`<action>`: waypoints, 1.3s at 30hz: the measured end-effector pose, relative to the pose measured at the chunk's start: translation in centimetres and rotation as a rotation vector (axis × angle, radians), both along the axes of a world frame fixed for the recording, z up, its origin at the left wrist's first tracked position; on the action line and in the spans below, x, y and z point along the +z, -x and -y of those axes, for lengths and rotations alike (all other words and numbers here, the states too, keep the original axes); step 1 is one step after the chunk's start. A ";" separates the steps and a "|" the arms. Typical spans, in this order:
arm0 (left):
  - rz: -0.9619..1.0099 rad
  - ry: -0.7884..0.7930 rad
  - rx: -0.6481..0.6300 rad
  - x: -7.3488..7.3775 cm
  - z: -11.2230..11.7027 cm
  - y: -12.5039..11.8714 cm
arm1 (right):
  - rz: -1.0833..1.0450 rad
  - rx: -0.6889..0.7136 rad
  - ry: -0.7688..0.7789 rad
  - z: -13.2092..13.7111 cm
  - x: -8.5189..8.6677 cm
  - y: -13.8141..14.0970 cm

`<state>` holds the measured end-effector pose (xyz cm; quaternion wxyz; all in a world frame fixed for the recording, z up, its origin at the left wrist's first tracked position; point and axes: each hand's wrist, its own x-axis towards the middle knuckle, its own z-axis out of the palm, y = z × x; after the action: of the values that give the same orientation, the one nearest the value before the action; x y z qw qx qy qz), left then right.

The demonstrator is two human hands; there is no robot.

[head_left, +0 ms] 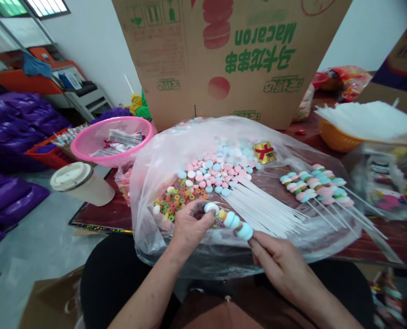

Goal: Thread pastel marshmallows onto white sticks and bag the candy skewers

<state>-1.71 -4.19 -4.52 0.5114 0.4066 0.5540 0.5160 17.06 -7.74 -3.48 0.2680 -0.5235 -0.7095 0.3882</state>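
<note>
Near the front edge of the plastic sheet, my right hand (275, 256) grips the lower end of a candy skewer (233, 221). Blue candies and small coloured rings are threaded along it. At the skewer's upper end, my left hand (191, 226) pinches a white and pale blue candy (211, 208) between thumb and fingers. Whether the stick passes through that candy I cannot tell. Just beyond the left hand lie fruit-coloured ring candies (177, 198). Farther back is a heap of pink, blue and white candies (220, 171). Loose white sticks (261, 208) fan out behind my right hand.
Several filled skewers (316, 185) lie at the right. A large cardboard box (203, 59) stands at the back. Left of the sheet are a lidded cup (83, 183) and a pink basket (112, 123). An orange bowl (336, 137) of white sticks sits at the far right.
</note>
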 end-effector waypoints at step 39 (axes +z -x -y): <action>-0.498 -0.339 0.034 -0.9 1.6 1.0 | 0.270 0.003 -0.067 0.2 -0.8 2.7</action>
<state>-2.72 -5.84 -5.44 0.2758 0.5909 0.5751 0.4940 14.34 -7.90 -4.30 0.1868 -0.5609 -0.7525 0.2904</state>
